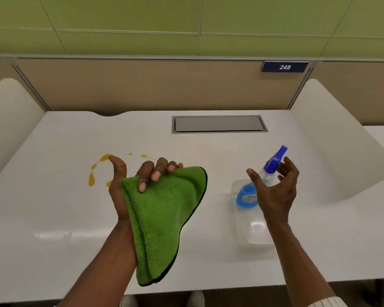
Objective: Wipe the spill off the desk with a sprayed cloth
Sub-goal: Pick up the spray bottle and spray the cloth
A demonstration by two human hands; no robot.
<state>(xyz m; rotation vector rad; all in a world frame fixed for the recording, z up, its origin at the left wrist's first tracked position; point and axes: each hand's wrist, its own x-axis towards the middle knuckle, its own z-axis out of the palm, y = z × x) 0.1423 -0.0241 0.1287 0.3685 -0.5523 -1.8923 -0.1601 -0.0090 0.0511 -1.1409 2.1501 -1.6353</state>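
White desk (53, 218) carries an orange spill (92, 177) at the left and a clear spray bottle (253, 213) at the right. Left hand (129, 182) grips the folded green cloth (162, 218) above the desk. Right hand (275, 191) is open beside the bottle's blue trigger head (275, 159), holding nothing.

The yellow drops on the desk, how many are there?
About 6 yellow drops show on the white desk: three in a curve left of the left hand, one beside the palm, two small ones behind the fingers. The hand and green cloth may hide more.
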